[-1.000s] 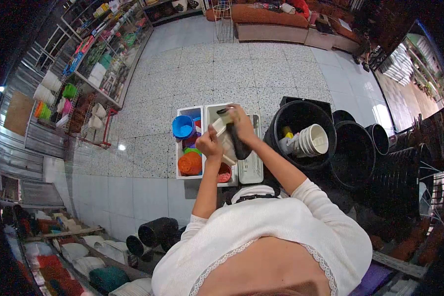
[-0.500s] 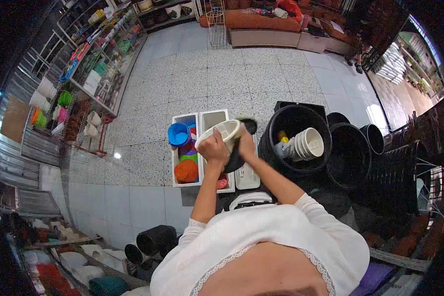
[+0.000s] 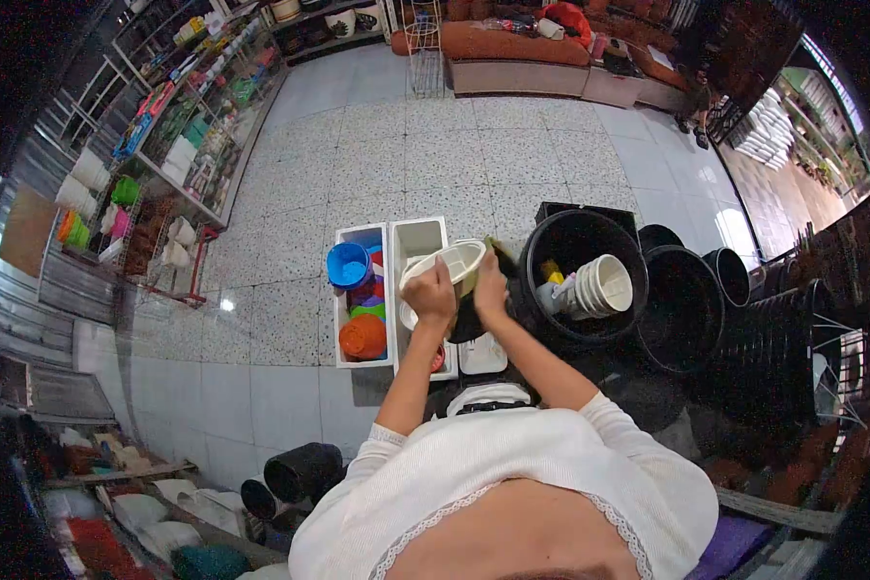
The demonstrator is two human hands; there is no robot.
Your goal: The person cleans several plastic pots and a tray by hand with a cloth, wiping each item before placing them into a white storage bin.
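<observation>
My left hand (image 3: pixel 429 293) is closed on the wall of a white plastic pot (image 3: pixel 467 257), its thumb over the rim. The pot is tilted, and its mouth faces up and away from me. At the pot's right side, my right hand (image 3: pixel 491 288) is closed on a dark, limp cloth (image 3: pixel 469 319), which hangs below the fingers and hides part of the pot. Under my hands stands a white foam box (image 3: pixel 420 232), partly covered by them. A white lidded container or tray (image 3: pixel 483 356) lies just right of that box.
Left of my hands, another foam box (image 3: pixel 340 329) holds a blue pot (image 3: pixel 349 264), an orange pot (image 3: pixel 362 336) and other coloured pots. On the right, a large black tub (image 3: pixel 528 280) contains stacked white pots (image 3: pixel 604 285). More black tubs (image 3: pixel 684 304) stand beyond it.
The pot and both hands have shifted slightly right. My right hand has moved a little down along the pot's side, and the cloth is less blurred.
</observation>
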